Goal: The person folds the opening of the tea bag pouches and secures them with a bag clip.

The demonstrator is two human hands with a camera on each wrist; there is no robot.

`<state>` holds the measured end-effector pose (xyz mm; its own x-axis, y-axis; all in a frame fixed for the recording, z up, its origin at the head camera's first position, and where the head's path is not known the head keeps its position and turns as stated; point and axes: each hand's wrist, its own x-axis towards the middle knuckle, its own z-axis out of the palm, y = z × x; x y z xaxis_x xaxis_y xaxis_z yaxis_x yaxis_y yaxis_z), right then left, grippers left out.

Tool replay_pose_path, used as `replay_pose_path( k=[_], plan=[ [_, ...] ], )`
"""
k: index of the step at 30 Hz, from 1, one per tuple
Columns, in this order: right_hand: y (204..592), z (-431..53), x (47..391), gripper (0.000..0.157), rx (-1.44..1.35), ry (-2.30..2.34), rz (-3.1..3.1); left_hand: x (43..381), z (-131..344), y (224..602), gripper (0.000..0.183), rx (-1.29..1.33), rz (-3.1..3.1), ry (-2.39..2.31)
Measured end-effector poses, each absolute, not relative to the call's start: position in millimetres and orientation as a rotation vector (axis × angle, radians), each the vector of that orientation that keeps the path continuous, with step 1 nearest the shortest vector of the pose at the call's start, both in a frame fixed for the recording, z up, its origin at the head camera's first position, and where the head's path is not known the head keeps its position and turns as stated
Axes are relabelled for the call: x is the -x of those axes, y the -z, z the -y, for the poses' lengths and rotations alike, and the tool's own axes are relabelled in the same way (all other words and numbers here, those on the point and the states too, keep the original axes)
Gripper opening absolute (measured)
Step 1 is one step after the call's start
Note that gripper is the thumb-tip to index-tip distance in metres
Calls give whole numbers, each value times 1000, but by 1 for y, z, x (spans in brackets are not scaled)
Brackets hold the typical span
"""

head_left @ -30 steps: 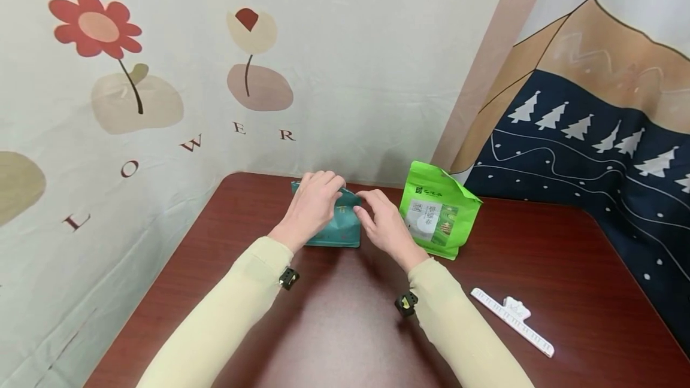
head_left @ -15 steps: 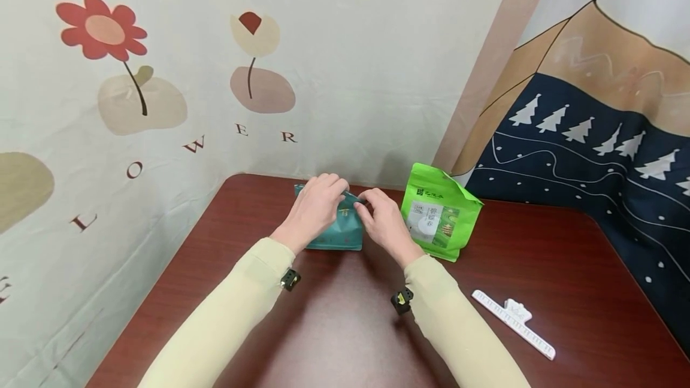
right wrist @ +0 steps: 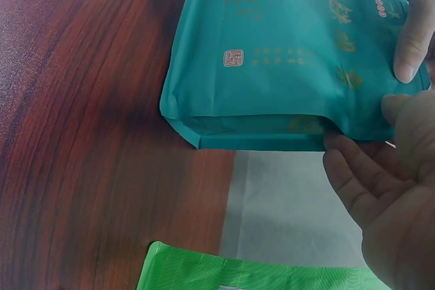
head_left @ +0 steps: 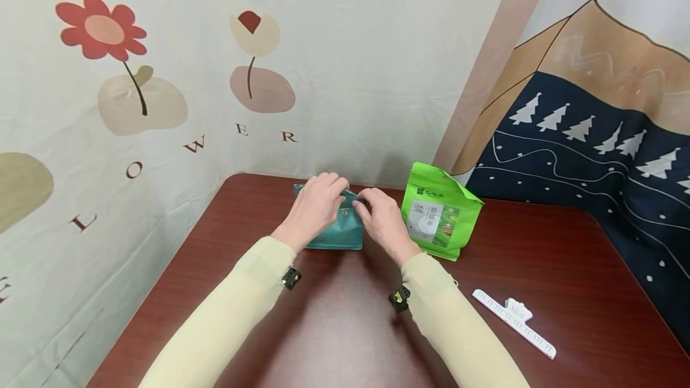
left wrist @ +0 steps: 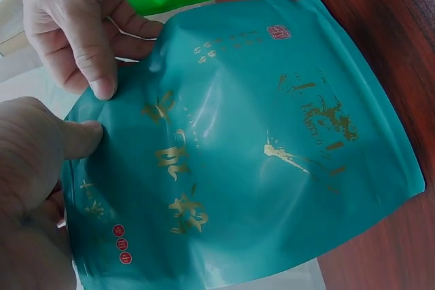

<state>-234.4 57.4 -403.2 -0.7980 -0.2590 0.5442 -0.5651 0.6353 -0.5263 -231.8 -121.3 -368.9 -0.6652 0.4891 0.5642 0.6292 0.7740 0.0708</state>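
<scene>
A teal tea pouch [head_left: 341, 229] with gold characters stands near the table's back edge. My left hand [head_left: 318, 203] grips its top edge, thumb on the front and fingers behind. At the top right corner my right hand [head_left: 384, 220] pinches the pouch between thumb and fingers. In the left wrist view the front of the teal pouch [left wrist: 231, 134] faces the camera, with both thumbs pressing near its top. The right wrist view shows the folded side of the teal pouch [right wrist: 272, 79] and my right fingers [right wrist: 360, 174] behind the top edge.
A bright green pouch [head_left: 450, 220] with a pale label stands just right of my right hand. A white bar-shaped sealing clip [head_left: 512, 319] lies on the dark red wooden table [head_left: 539, 244] at the right. A printed cloth [head_left: 350, 76] hangs behind the table.
Both hands keep hold of the teal pouch's top edge. The right hand has shifted slightly left, closer to the left hand. The green pouch and the clip stay in place.
</scene>
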Motion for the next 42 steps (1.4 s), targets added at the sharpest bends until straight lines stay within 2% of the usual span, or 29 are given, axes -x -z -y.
replay_pose_path(
  k=[19,30,42],
  plan=[
    [406,-55,237,5,-619,-1008,2408,232,118,371,16,818,2411,300],
    [406,-58,236,4,-625,-1014,2427,233,123,369,5,834,2417,277],
    [409,-62,239,7,-692,-1049,2382,233,135,366,13,865,2426,301]
  ],
)
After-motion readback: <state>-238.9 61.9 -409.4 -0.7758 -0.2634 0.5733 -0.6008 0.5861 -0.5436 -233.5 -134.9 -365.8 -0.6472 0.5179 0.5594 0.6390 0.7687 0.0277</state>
